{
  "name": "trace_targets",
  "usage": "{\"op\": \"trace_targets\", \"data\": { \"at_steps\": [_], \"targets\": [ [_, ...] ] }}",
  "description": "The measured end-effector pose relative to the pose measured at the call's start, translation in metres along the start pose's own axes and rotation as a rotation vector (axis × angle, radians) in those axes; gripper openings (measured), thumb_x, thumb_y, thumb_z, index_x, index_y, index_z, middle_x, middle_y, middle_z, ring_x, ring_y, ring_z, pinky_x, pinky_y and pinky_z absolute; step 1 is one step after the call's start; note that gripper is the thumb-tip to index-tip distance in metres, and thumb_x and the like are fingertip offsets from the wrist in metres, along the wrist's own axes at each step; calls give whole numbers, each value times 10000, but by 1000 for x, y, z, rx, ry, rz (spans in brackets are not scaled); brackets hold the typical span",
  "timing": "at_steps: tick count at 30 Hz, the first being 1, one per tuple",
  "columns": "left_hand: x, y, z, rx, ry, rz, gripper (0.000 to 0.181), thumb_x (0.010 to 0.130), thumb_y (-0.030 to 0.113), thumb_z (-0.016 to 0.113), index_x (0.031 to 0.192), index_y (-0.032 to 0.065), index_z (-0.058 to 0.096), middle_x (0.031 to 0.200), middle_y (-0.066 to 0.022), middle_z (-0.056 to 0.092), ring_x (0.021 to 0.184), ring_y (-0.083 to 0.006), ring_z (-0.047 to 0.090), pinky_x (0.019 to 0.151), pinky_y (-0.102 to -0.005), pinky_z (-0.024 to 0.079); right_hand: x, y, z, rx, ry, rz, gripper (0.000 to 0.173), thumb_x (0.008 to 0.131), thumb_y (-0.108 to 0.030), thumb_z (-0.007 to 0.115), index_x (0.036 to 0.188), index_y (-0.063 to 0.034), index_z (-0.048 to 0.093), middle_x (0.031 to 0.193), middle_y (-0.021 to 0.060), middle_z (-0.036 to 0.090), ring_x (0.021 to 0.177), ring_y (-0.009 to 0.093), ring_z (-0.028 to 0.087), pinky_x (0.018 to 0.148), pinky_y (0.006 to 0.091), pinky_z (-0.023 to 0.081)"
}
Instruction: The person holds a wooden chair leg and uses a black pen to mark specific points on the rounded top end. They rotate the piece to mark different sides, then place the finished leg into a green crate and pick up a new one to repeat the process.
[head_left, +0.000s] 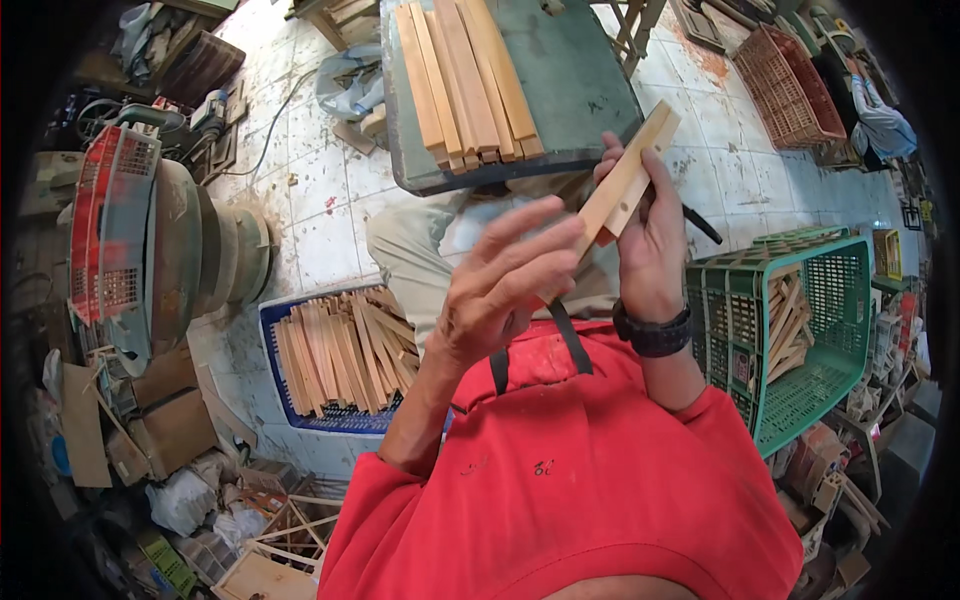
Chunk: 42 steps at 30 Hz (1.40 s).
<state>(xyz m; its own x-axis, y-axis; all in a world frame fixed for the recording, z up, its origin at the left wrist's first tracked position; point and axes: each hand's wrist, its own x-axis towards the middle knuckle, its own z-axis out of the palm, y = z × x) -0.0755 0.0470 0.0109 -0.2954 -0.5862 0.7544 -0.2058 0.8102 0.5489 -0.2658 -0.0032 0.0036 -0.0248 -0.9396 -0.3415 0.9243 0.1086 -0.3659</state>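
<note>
My right hand (651, 232), with a dark band at the wrist, grips a pale wooden strip (626, 176) and a shorter piece with two round marks or holes laid against it. A slim black object (703, 225) juts out beside this hand. My left hand (502, 277) has its fingers stretched and apart over the strip's lower part; whether they touch it is unclear. Beyond the hands, several wooden strips (461, 82) lie side by side on a worn green tabletop (581, 82).
A blue plastic crate (322, 427) full of wooden strips sits on the tiled floor at left. At right, a green crate (817, 405) lies on its side with more strips inside. A red crate (787, 90) stands farther back. A large rounded machine (180, 247) is at far left.
</note>
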Motion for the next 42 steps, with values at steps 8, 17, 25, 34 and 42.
{"op": "trace_targets", "data": {
  "at_steps": [8, 17, 25, 34, 42],
  "targets": [
    [46, 3, -42, -480, 493, -193, 412, 943, 133, 646, 1278, 30, 429, 1085, -243, 654, 1006, -389, 675, 849, -502, 568, -51, -13, -27, -986, 17, -96, 355, 991, -221, 532, 1191, 70, 567, 1037, 150, 674, 782, 186, 691, 688, 295, 563],
    [27, -50, -55, -836, 301, -801, 480, 953, 118, 636, 1395, 82, 452, 1146, -154, 641, 956, -194, 685, 537, -174, 481, -73, 36, 26, -1379, -419, -337, 398, 947, -162, 571, 1302, 16, 531, 876, 145, 682, 666, 161, 606, 620, 311, 483],
    [18, -38, -51, -817, 289, -790, 478, 901, 41, 686, 1346, 70, 515, 1131, -94, 640, 914, -88, 632, 620, -180, 526, -80, 56, 16, -1372, -446, -253, 432, 898, -105, 649, 1292, 19, 520, 731, 186, 609, 559, 271, 587, 548, 361, 449],
    [9, -44, -50, -970, 312, -664, 536, 837, -16, 731, 1323, 44, 514, 1144, -85, 611, 999, -135, 628, 800, -236, 557, -87, 78, 2, -1340, -376, -374, 504, 810, -91, 756, 1262, -13, 549, 791, 189, 649, 639, 312, 646, 588, 351, 496],
    [-5, -58, -51, -966, 335, -578, 503, 829, 23, 762, 1274, 26, 528, 1124, -72, 611, 785, -33, 569, 625, -169, 477, -93, 83, 2, -1433, -387, -452, 494, 816, -87, 757, 1262, -12, 558, 867, 159, 678, 717, 245, 669, 643, 321, 520]
  ]
}}
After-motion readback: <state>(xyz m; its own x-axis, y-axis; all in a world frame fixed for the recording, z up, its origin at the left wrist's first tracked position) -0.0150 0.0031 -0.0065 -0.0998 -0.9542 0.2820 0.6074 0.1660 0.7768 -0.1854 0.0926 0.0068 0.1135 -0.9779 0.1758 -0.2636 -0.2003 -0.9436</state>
